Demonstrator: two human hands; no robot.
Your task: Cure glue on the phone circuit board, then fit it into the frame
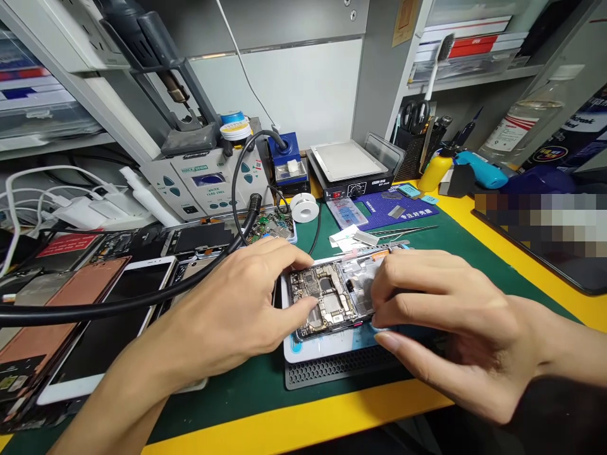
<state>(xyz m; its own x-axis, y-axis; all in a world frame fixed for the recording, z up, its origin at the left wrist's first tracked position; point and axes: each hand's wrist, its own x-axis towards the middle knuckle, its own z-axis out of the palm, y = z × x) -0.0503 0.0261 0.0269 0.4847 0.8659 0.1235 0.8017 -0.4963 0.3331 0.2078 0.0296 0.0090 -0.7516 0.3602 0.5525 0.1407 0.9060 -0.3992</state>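
Observation:
An opened phone (327, 297) with its circuit board bare lies on a white and blue pad (322, 347) in the middle of the green mat. My left hand (237, 303) rests on the phone's left side, fingers curled around its edge and thumb on the board. My right hand (436, 309) is on the phone's right side, fingers bent and pressed against it, holding it there. Both hands grip the phone between them.
A thick black hose (142, 303) crosses over several phone screens and back covers (85, 316) at left. A soldering station (208, 183), solder spool (304, 207), heating plate (348, 165), tweezers (403, 232), a yellow bottle (434, 170) and a tool holder (417, 145) stand behind.

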